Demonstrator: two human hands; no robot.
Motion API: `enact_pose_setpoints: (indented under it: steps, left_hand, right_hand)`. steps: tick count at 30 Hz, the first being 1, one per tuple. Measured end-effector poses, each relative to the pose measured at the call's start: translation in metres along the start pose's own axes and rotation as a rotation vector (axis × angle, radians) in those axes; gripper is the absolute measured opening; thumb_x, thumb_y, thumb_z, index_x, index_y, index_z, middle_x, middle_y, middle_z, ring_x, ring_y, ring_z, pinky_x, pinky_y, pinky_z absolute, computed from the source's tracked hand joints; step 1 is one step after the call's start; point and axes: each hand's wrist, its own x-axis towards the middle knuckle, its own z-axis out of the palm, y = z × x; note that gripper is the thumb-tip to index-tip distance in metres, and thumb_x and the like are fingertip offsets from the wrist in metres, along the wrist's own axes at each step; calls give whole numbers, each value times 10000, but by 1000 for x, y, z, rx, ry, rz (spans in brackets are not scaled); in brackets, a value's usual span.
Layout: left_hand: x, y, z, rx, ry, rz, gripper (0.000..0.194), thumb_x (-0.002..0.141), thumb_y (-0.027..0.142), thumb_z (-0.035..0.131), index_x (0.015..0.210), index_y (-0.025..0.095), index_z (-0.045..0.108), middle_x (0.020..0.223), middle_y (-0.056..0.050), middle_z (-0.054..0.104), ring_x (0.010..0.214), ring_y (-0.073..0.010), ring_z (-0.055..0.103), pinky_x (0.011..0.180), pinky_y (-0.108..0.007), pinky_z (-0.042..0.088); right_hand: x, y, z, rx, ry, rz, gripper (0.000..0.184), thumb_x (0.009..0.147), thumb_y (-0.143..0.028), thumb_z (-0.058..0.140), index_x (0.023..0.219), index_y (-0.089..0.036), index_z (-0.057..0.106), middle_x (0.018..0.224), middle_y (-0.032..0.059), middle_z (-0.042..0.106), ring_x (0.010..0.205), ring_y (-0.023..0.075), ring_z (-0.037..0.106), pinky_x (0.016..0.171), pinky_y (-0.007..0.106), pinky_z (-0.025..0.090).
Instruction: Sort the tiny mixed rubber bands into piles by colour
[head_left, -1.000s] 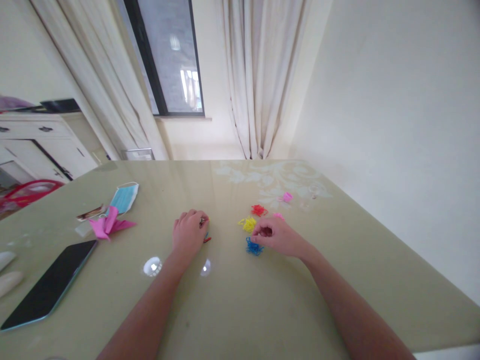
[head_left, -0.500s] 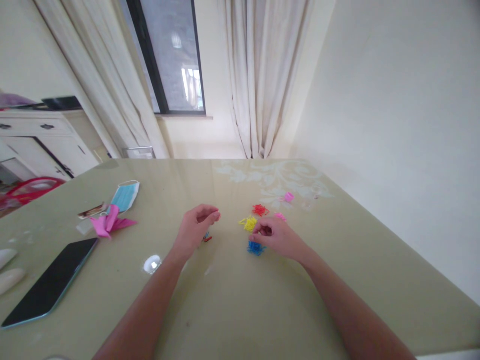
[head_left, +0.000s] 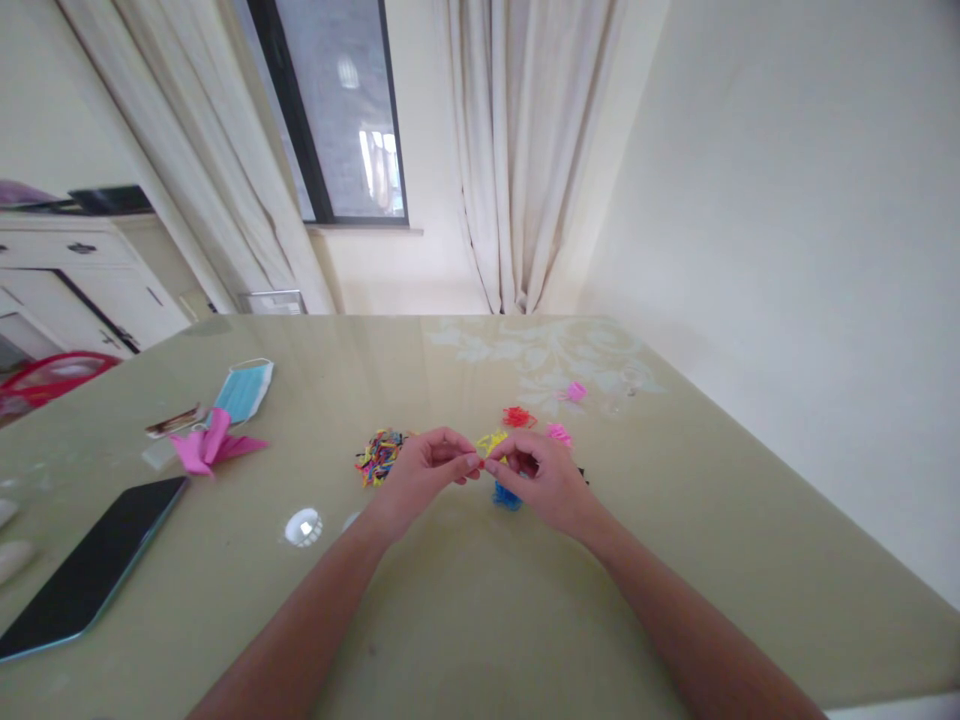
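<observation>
Over the middle of the tabletop (head_left: 450,620), the left hand (head_left: 429,476) is pinching a tiny red band (head_left: 481,463), which is sitting right between the two hands. The right hand (head_left: 551,482) is meeting it there, thumb and forefinger bunched at the band; whether they're clamping it too, I can't tell.

Just under the right hand, a blue pile of bands (head_left: 507,496) is peeking out on the near-edge side, and a yellow pile (head_left: 492,440) is showing on the far-edge side. Farther toward the far edge, a red pile (head_left: 519,417) is lying near a pink pile (head_left: 559,434). Beside the left hand, a mixed multicoloured heap (head_left: 379,456) is spreading.

Out toward the left edge, a pink paper crane (head_left: 212,448) is resting near a blue face mask (head_left: 246,390), and a dark-screened device (head_left: 94,562) is lying nearer the near left corner.
</observation>
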Motion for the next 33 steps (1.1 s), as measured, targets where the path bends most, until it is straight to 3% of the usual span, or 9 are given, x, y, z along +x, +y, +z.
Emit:
enact_pose_setpoints:
  steps: [8, 13, 15, 18, 20, 22, 27, 33]
  left_hand:
    - [-2, 2, 2, 33, 33, -9, 411, 722, 548, 848, 837, 181, 702, 832, -60, 788, 787, -191, 718, 756, -315, 556]
    - [1, -1, -8, 124, 60, 12, 421, 769, 561, 788, 967, 197, 714, 906, -77, 797, 821, -224, 736, 761, -342, 562]
    - [2, -3, -18, 344, 158, 45, 335, 844, 511, 722, 985, 207, 720, 911, -76, 791, 831, -237, 729, 779, -362, 556]
    - [2, -8, -34, 928, 331, 59, 193, 938, 355, 616, 980, 212, 738, 1000, -98, 773, 974, -291, 697, 893, -429, 520]
    - [1, -11, -41, 1239, 351, 15, 192, 946, 297, 603, 1029, 201, 747, 1086, -120, 750, 1083, -333, 657, 953, -465, 485]
    - [0, -13, -43, 1377, 315, -44, 221, 949, 300, 611, 1093, 194, 741, 1131, -129, 730, 1128, -346, 635, 964, -463, 475]
    - [2, -14, -42, 1412, 278, -92, 230, 988, 302, 557, 1125, 222, 724, 1179, -106, 715, 1150, -316, 626, 964, -423, 463]
    - [5, -16, -44, 1380, 263, -89, 218, 992, 282, 550, 1105, 218, 724, 1151, -97, 720, 1127, -307, 642, 953, -419, 458]
  right_hand:
    - [-1, -3, 2, -21, -19, 60, 140, 873, -319, 712, 835, -188, 742, 624, -22, 533, 569, 122, 442, 539, 262, 331]
    - [2, -3, -7, 171, 16, 151, 244, 852, -422, 726, 799, -187, 695, 592, -37, 476, 544, 118, 402, 505, 259, 307]
    - [4, -3, -14, 270, 49, 175, 304, 845, -479, 731, 777, -188, 675, 614, -28, 496, 555, 118, 414, 512, 259, 319]
    - [7, -3, -24, 371, 110, 177, 363, 820, -537, 749, 749, -193, 656, 649, -16, 531, 589, 124, 450, 547, 264, 366]
    - [7, -4, -27, 390, 134, 190, 373, 803, -552, 761, 755, -196, 659, 649, -19, 527, 594, 125, 452, 554, 265, 376]
    - [7, -5, -28, 385, 146, 212, 370, 801, -554, 758, 764, -197, 666, 655, -19, 529, 592, 126, 450, 550, 265, 377]
    - [10, 2, -28, 362, 189, 223, 321, 821, -506, 731, 770, -194, 675, 691, 5, 587, 618, 136, 493, 562, 261, 400]
    - [20, 35, -33, 171, 310, 287, 281, 820, -459, 710, 791, -180, 697, 622, -7, 572, 571, 142, 487, 532, 264, 371]
